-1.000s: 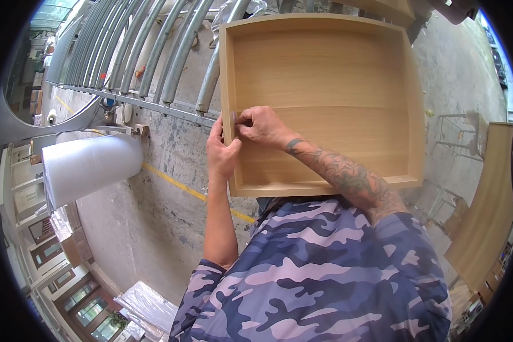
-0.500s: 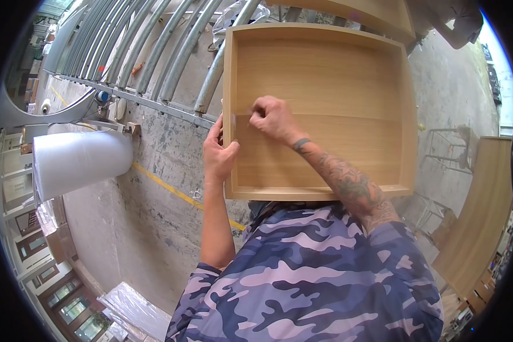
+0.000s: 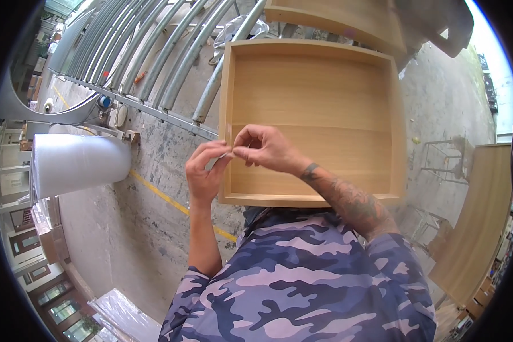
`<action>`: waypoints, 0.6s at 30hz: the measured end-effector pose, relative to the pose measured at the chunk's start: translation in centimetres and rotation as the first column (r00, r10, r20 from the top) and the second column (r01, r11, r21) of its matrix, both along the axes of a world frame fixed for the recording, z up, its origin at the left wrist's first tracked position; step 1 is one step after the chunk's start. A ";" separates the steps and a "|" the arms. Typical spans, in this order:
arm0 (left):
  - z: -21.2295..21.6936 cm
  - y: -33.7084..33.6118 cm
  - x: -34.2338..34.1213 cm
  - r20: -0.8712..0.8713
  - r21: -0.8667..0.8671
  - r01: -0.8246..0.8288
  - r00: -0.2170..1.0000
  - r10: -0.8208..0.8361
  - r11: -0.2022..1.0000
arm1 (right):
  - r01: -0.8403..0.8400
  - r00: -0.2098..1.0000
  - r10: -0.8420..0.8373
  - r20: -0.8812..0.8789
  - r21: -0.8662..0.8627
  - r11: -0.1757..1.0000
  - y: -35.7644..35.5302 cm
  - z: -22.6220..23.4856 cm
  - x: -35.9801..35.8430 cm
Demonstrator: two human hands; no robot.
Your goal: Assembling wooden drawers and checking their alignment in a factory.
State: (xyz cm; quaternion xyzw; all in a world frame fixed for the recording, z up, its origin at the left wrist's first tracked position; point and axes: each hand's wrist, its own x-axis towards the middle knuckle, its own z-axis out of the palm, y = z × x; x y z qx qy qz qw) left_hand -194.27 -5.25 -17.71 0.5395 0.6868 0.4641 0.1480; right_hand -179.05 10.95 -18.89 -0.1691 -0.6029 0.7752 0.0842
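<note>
Your right hand [image 3: 266,146] and left hand [image 3: 206,171] pinch together on a thin clear strip [image 3: 227,154], probably film or tape, held taut between fingertips just over the left wall of the open wooden drawer box [image 3: 325,97]. A white foam-wrap roll [image 3: 80,163] lies well left of the box.
</note>
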 end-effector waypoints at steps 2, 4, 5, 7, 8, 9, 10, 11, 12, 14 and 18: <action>-0.5 -2.1 0.3 0.086 -0.001 -0.056 0.995 0.055 0.998 | -0.012 1.000 0.013 0.015 -0.011 1.000 0.0 -0.2 0.2; -1.1 -4.4 0.2 0.468 0.017 -0.246 0.859 0.210 0.969 | 0.070 0.994 -0.060 -0.089 0.104 0.992 0.2 -3.5 0.7; -1.7 -6.4 -0.3 0.462 -0.007 -0.229 0.862 0.207 0.973 | 0.111 0.993 -0.106 -0.045 0.142 0.984 0.4 -4.7 0.7; -3.4 -10.6 -1.9 0.401 -0.293 -0.468 0.731 0.551 0.834 | 0.113 0.989 -0.135 0.054 0.293 0.949 1.0 -5.2 0.0; -5.4 -13.3 -2.4 0.387 -0.313 -0.462 0.736 0.556 0.830 | 0.120 0.988 -0.141 0.057 0.270 0.955 1.1 -5.2 -0.6; -7.8 -16.3 -2.9 -0.001 -0.334 -0.568 0.798 0.602 0.752 | 0.125 0.984 -0.153 0.088 0.262 0.957 1.2 -4.9 -1.4; -9.3 -18.7 -3.5 -0.388 -0.301 -0.669 0.737 0.553 0.680 | 0.126 0.980 -0.160 0.121 0.254 0.959 1.2 -4.8 -2.1; -9.5 -20.1 -4.7 -0.394 -0.316 -0.659 0.746 0.537 0.683 | 0.137 0.977 -0.170 0.128 0.238 0.962 1.4 -4.8 -2.5; -9.2 -21.3 -5.9 -0.301 -0.510 -0.680 0.715 0.631 0.527 | 0.165 0.973 -0.181 0.140 0.120 0.979 1.5 -4.8 -3.2; -8.5 -22.3 -6.7 -0.174 -0.720 -0.592 0.659 0.732 0.363 | 0.185 0.970 -0.181 0.159 -0.010 0.983 1.3 -5.0 -4.2; -11.0 -17.9 -8.3 -0.083 -0.468 -0.615 0.746 0.661 0.635 | 0.310 0.940 -0.283 0.189 -0.136 0.941 1.0 -5.4 -5.8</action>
